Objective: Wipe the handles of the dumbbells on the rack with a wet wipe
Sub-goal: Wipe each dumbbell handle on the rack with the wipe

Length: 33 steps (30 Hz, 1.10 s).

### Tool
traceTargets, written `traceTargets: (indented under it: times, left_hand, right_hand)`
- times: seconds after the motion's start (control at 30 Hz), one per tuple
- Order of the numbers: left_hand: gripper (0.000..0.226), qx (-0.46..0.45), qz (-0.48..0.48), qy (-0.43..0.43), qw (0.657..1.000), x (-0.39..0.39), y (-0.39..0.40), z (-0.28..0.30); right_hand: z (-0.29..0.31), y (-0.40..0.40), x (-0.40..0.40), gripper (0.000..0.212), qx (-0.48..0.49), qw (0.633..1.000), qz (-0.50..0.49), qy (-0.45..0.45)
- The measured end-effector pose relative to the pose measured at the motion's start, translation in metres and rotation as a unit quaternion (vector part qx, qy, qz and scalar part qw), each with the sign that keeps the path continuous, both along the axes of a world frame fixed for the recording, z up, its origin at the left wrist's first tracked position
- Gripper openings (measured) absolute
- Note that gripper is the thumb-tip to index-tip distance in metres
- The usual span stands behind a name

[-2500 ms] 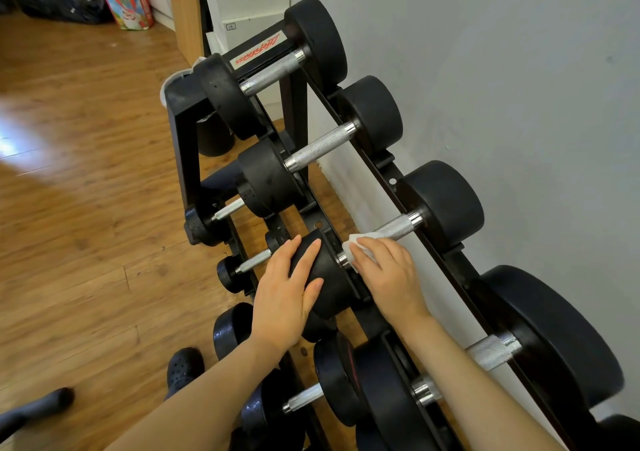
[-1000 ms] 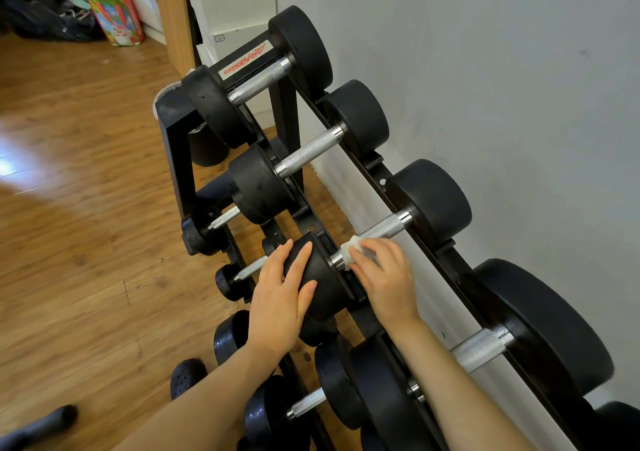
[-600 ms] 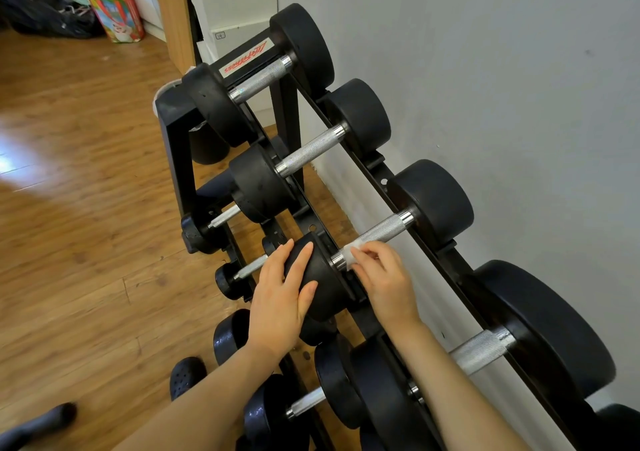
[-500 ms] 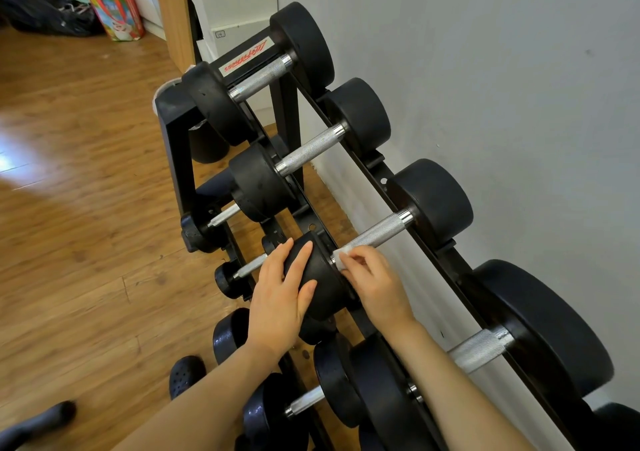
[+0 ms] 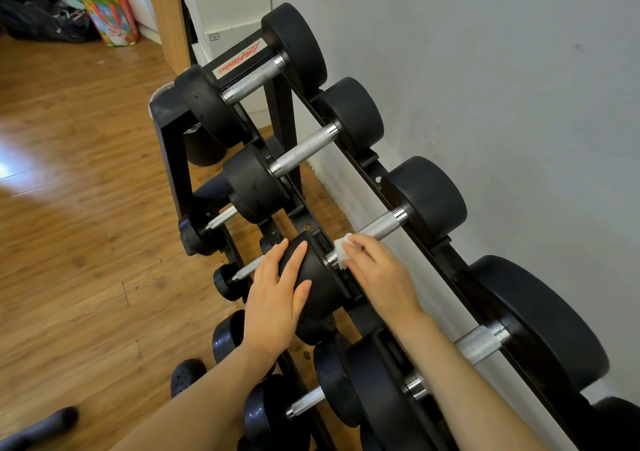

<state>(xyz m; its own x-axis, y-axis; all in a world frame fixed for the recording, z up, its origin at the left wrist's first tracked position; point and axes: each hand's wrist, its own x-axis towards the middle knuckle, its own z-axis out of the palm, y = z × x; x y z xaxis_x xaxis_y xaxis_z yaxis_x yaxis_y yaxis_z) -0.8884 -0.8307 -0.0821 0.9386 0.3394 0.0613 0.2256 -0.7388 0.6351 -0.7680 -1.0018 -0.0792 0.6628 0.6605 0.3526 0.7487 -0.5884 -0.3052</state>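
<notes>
A black dumbbell rack (image 5: 171, 145) stands along the grey wall with several black dumbbells on its tiers. My left hand (image 5: 277, 294) rests flat, fingers straight, on the near black head (image 5: 318, 277) of the third dumbbell on the top tier. My right hand (image 5: 377, 274) holds a white wet wipe (image 5: 341, 251) wrapped on the near end of that dumbbell's knurled steel handle (image 5: 382, 225). The far half of the handle is bare. Further dumbbell handles (image 5: 304, 152) lie beyond, and one handle (image 5: 479, 341) lies nearer, partly behind my right forearm.
Smaller dumbbells (image 5: 225, 281) sit on the lower tiers to the left. A grey wall (image 5: 502, 87) runs close behind the rack. Wooden floor (image 5: 69, 208) spreads to the left, with bags (image 5: 110, 17) and a white box (image 5: 228, 0) at the far end. A dark shoe (image 5: 185, 376) shows below.
My right hand slid the wipe back and forth along the handle's near end; the wipe now bunches at the collar. My left hand stayed on the dumbbell head.
</notes>
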Motion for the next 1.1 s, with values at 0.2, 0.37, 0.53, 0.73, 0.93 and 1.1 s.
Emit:
traceTargets:
  times: [0.2,0.37,0.53,0.73,0.93,1.1]
  left_hand:
    - [0.054,0.0,0.0,-0.004,1.0,-0.001,0.0,-0.001]
    - [0.055,0.013,-0.002,0.0,1.0,-0.001,0.001,-0.001]
    - [0.056,0.008,-0.001,0.007,1.0,-0.001,0.001,0.0]
    - [0.056,0.004,-0.003,0.005,1.0,-0.001,0.002,0.0]
    - [0.058,0.007,-0.001,0.013,1.0,-0.001,0.001,0.0]
    - [0.062,0.014,-0.006,0.042,0.999,-0.002,0.001,0.011]
  right_hand:
    - [0.013,-0.003,0.012,0.036,0.037,0.995,-0.088,0.027]
    - [0.006,0.009,0.003,0.033,-0.045,0.999,0.013,-0.013]
    - [0.012,-0.004,0.023,0.034,0.023,0.993,-0.117,-0.016]
    - [0.011,-0.003,0.023,0.032,-0.013,0.998,-0.052,-0.041]
    - [0.01,-0.002,0.023,0.033,0.067,0.991,-0.117,-0.02]
    - [0.01,0.0,0.006,0.031,0.071,0.992,-0.1,-0.026]
